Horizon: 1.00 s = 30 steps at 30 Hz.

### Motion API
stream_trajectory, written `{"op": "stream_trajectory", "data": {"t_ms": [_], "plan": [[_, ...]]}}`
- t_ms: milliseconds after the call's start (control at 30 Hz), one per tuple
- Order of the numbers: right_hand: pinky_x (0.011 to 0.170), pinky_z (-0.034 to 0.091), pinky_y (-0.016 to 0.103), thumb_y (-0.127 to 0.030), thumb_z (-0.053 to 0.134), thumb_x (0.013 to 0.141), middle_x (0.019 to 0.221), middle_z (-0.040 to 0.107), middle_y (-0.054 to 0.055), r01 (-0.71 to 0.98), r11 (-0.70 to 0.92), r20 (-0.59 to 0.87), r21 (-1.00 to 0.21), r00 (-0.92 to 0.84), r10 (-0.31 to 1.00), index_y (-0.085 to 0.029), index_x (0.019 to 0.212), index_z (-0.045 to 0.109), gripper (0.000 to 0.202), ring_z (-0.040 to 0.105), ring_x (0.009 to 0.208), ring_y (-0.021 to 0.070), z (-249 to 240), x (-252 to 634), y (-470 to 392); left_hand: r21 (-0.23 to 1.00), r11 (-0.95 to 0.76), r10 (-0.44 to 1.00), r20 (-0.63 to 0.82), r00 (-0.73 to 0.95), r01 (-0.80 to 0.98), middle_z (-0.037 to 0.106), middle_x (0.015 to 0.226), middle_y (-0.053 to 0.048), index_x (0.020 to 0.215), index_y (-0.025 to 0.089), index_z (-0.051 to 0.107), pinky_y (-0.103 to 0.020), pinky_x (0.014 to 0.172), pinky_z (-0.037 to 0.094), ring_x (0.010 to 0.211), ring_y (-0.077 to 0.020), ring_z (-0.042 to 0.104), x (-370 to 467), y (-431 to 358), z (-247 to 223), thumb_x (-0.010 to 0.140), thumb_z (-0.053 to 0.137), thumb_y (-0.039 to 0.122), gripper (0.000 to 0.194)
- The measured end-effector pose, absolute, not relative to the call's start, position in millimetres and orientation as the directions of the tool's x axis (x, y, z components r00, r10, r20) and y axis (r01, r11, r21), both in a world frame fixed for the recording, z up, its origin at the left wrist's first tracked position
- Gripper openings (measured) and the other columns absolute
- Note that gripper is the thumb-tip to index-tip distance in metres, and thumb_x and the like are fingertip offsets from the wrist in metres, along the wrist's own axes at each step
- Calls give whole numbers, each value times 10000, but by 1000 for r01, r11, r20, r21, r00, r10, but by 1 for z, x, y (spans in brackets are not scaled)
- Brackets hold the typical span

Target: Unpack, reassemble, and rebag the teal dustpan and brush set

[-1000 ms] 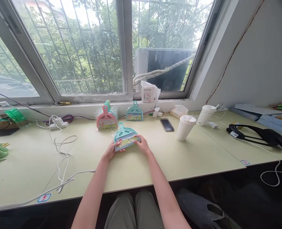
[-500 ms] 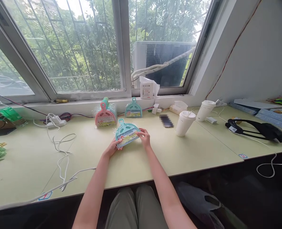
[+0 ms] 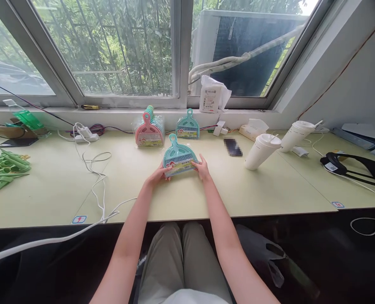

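A teal mini dustpan and brush set [image 3: 178, 157] in clear wrapping is held between my two hands, its handle pointing toward the window. My left hand [image 3: 158, 174] grips its lower left corner, thumb on the front. At its right edge my right hand [image 3: 202, 168] pinches the side with the fingers. A printed label runs across the front of the set. Behind it stands a row of wrapped dustpan sets [image 3: 148, 131], a pink one foremost and green ones behind. Another teal dustpan set [image 3: 188, 126] stands to the right of that row.
A phone [image 3: 233, 147], two white cups [image 3: 262, 153] [image 3: 296, 137] and a tissue pack [image 3: 254, 128] are on the right. Further right lies a black headset [image 3: 358, 169]. White cables [image 3: 100, 181] and green items [image 3: 5, 169] occupy the left. A dark gap lies below the table's front edge.
The teal dustpan set has turned from a tilt to nearly level, and both hands still hold it. My view has tipped downward, with more of my lap showing.
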State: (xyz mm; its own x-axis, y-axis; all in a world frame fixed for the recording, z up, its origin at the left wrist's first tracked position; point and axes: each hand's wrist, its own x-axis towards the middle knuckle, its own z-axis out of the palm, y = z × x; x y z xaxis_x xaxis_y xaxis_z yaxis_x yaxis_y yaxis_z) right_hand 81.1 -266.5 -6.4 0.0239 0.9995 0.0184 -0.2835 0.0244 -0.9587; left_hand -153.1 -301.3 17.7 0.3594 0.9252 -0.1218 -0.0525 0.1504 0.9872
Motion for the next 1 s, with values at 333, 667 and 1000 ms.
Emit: {"op": "stream_trajectory", "data": {"t_ms": [333, 667, 1000], "plan": [[676, 550, 314, -305, 761, 550, 837, 675, 18, -361, -29, -48, -932, 44, 998, -215, 843, 531, 383, 646, 764, 167, -15, 80, -258, 997, 75, 916, -70, 396, 2, 575, 1217, -163, 1426, 243, 288, -286, 576, 527, 668, -166, 669, -154, -312, 34, 798, 633, 381, 730], [702, 547, 324, -362, 745, 562, 849, 672, 8, -312, 45, 27, -949, 62, 998, -233, 798, 465, 389, 643, 781, 169, -14, 77, -261, 987, -151, 975, 142, 173, 45, 631, 1089, -104, 1358, 201, 420, -218, 544, 427, 618, -103, 624, -155, -294, 12, 714, 692, 370, 719], [637, 525, 298, -384, 663, 605, 846, 668, 17, -58, 119, 120, -991, -13, 993, -240, 836, 477, 330, 618, 761, 179, -18, 60, -266, 803, -78, 959, 222, -174, 591, 684, 867, -71, 916, 194, 654, -288, 672, 423, 797, -208, 602, -173, -280, -10, 823, 510, 372, 247]]}}
